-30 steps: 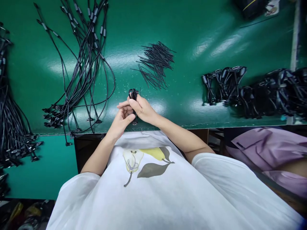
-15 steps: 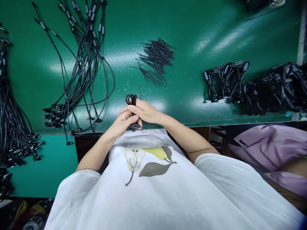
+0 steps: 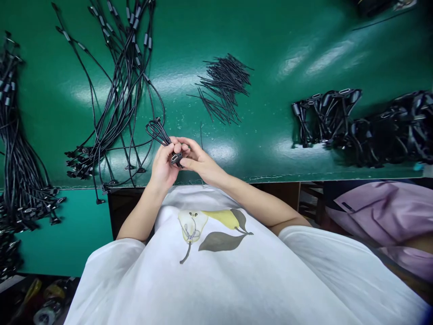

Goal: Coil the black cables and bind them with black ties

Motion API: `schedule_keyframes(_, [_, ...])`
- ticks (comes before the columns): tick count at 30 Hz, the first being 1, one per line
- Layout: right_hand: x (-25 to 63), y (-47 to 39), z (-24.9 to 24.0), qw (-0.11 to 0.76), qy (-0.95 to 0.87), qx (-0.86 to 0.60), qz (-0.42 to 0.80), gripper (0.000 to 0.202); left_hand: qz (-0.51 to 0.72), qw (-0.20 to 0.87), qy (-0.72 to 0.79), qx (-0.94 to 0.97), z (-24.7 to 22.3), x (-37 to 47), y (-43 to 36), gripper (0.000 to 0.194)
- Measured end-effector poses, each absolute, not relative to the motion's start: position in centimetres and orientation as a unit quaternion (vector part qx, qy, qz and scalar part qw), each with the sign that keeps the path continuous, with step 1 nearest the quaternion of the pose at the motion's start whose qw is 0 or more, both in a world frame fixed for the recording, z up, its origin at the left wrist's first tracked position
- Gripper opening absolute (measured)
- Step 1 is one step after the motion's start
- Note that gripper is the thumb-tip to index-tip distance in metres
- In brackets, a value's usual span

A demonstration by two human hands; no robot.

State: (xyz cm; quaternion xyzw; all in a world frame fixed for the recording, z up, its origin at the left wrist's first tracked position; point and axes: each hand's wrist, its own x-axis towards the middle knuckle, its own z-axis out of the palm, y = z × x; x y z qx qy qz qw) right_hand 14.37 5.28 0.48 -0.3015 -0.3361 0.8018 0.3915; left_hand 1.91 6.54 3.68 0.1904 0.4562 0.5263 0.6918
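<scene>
My left hand (image 3: 163, 168) is closed around a black cable (image 3: 156, 132) folded into loops, which stick out beyond the fingers to the upper left. The cable's end connector (image 3: 176, 158), with a metal-rimmed port, shows between the two hands. My right hand (image 3: 200, 161) is closed on the bundle from the other side, thumb and fingertips against the cable near the connector. Whether a tie is under its fingers is hidden. Just past the right hand, a single thin black strip (image 3: 201, 135) lies on the green table (image 3: 270, 153).
Short thin black strips (image 3: 227, 77) are heaped beyond my hands. Loose long cables (image 3: 118, 99) spread to the left, with a thicker cable bundle (image 3: 20, 158) farther left. Folded cables (image 3: 326, 115) are piled at the right. Someone in pink clothing (image 3: 375, 207) is at the right.
The looped cable has turned so its loops point to the upper left and its connector has moved up and left. My left hand has rotated upward around the bundle. The view has shifted slightly.
</scene>
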Motion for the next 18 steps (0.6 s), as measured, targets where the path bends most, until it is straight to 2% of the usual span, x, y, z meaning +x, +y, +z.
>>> schedule_keyframes(2, [14.1, 5.3, 0.8, 0.402, -0.318, -0.325, 0.795, 0.066, 0.53, 0.671, 0.465, 0.23, 3.5, 2.2, 6.3, 0.019])
schedule_keyframes(7, [13.9, 5.6, 1.3, 0.428, -0.251, -0.337, 0.8, 0.047, 0.544, 0.65, 0.443, 0.291, 3.9, 2.8, 5.6, 0.025])
schedule_keyframes(11, [13.6, 5.5, 1.2, 0.417, -0.203, -0.302, 0.833, 0.06, 0.523, 0.633, 0.473, 0.319, 4.5, 3.1, 5.2, 0.028])
schedule_keyframes(14, [13.7, 5.5, 0.8, 0.394, -0.161, -0.291, 0.857, 0.058, 0.498, 0.654, 0.474, 0.317, 4.7, 2.8, 5.2, 0.029])
schedule_keyframes(18, [16.0, 6.7, 0.4, 0.334, -0.26, -0.237, 0.874, 0.063, 0.475, 0.701, 0.432, 0.31, 5.1, 2.1, 5.5, 0.022])
